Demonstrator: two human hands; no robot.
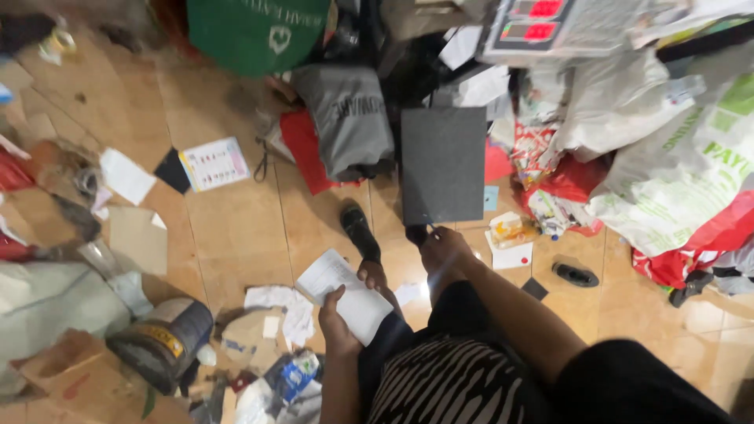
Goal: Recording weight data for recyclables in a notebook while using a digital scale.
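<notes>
Left hand (339,308) closed around a white paper sheet (345,295) near the lap, right hand (444,249) gripped the lower edge of a dark grey board (442,163), upright over the littered tiled floor (236,220)

It looked like a scrap-sorting or recycling depot. A weighing scale (561,27) with a red display stood over a tiled floor (236,228) strewn with paper, cardboard (71,377), stuffed sacks (675,180) and a tin (161,341).
</notes>
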